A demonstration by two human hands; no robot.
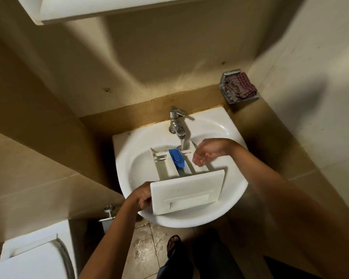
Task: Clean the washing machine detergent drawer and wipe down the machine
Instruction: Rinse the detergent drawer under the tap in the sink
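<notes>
The white detergent drawer (186, 191) lies across the white sink (141, 170), its flat front panel toward me. A blue insert (176, 157) sits in its middle compartment. My left hand (142, 198) grips the left edge of the front panel. Over the drawer's right compartment my right hand (207, 152) hovers wet, palm up and loosely cupped, holding nothing. Water runs from the chrome tap (176, 122) into the back of the drawer, just left of that hand.
A checked cloth (241, 85) lies in a metal wall tray (228, 76) at the back right. A white toilet cistern (34, 252) stands at lower left, with a wall valve (108, 213) beside it. The floor (145, 246) under the sink is wet, and a sandalled foot (173, 245) stands there.
</notes>
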